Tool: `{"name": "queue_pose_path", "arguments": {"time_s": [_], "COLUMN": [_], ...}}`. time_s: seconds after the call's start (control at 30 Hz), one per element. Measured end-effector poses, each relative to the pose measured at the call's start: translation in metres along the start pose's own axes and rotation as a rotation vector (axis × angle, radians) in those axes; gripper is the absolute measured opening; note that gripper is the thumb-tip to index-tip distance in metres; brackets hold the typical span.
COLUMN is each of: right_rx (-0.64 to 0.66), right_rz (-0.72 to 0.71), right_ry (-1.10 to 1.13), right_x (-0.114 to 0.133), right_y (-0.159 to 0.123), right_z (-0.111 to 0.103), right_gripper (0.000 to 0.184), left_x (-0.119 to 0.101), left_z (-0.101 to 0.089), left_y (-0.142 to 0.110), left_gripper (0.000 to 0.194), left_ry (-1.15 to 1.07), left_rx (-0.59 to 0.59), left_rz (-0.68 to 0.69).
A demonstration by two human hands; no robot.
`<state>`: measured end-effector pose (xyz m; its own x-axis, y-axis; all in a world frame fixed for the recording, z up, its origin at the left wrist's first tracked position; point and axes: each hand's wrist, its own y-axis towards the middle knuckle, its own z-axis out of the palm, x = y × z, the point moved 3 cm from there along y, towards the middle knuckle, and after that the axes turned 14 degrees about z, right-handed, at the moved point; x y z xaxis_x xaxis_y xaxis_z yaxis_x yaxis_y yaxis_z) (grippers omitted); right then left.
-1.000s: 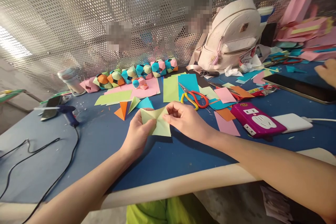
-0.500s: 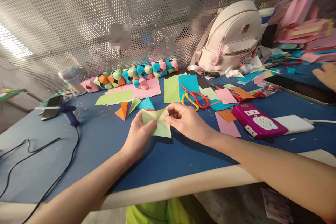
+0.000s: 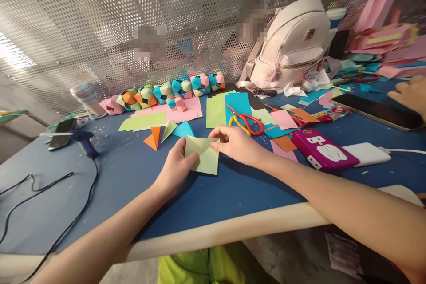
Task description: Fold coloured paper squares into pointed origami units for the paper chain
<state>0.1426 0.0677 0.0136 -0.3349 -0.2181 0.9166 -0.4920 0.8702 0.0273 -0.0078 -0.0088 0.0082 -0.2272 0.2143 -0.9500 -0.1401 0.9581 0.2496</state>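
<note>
A pale green square of paper (image 3: 205, 159) is held just above the blue table. My left hand (image 3: 178, 162) pinches its left side, thumb on top and fingers behind. At the upper right corner, my right hand (image 3: 233, 144) grips the same sheet between thumb and fingers. Just beyond lie an orange folded paper piece (image 3: 153, 138), a light green folded piece (image 3: 169, 130) and a blue folded piece (image 3: 183, 129). Scissors with red and yellow handles (image 3: 246, 123) rest on blue paper (image 3: 238, 103) behind my right hand.
Folded paper balls (image 3: 163, 93) line the perforated metal screen. A glue gun (image 3: 84, 142) with its cord is at left. A purple power socket (image 3: 324, 148), a phone (image 3: 376, 111) and a white backpack (image 3: 293, 53) stand right. Another person's hand (image 3: 409, 95) shows at the right edge.
The paper, creased and bent up at its upper corners before, now looks flatter. My right hand has shifted slightly right along its top edge. The view has moved a little.
</note>
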Motion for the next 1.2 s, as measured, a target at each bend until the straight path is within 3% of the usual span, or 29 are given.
{"name": "queue_pose_path", "arguments": {"time_s": [0.2,0.37,0.47,0.67,0.9,1.2], "right_rx": [0.004,0.062,0.15,0.213,0.262,0.191], "right_rz": [0.017,-0.037,-0.076,-0.17,-0.337,-0.628], "right_ry": [-0.348,-0.307,-0.26,-0.336,-0.567,-0.963], "right_x": [-0.007,-0.01,-0.012,-0.01,-0.005,0.003], "right_y": [0.003,0.005,0.007,0.006,0.0,-0.011], "right_z": [-0.004,0.004,0.005,0.0,0.0,-0.003], "right_gripper": [0.007,0.036,0.035,0.031,0.054,0.03], "left_x": [0.008,0.004,-0.002,-0.002,-0.003,-0.008], "left_z": [-0.009,-0.004,-0.001,-0.002,-0.002,-0.004], "left_y": [0.008,0.008,0.005,0.002,-0.001,0.0], "left_gripper": [0.034,0.035,0.034,0.035,0.027,0.022], "left_ry": [0.314,0.494,0.589,0.69,0.709,0.766], "left_rx": [0.08,0.192,0.237,0.351,0.447,0.525], "left_rz": [0.153,0.274,0.348,0.38,0.474,0.501]}}
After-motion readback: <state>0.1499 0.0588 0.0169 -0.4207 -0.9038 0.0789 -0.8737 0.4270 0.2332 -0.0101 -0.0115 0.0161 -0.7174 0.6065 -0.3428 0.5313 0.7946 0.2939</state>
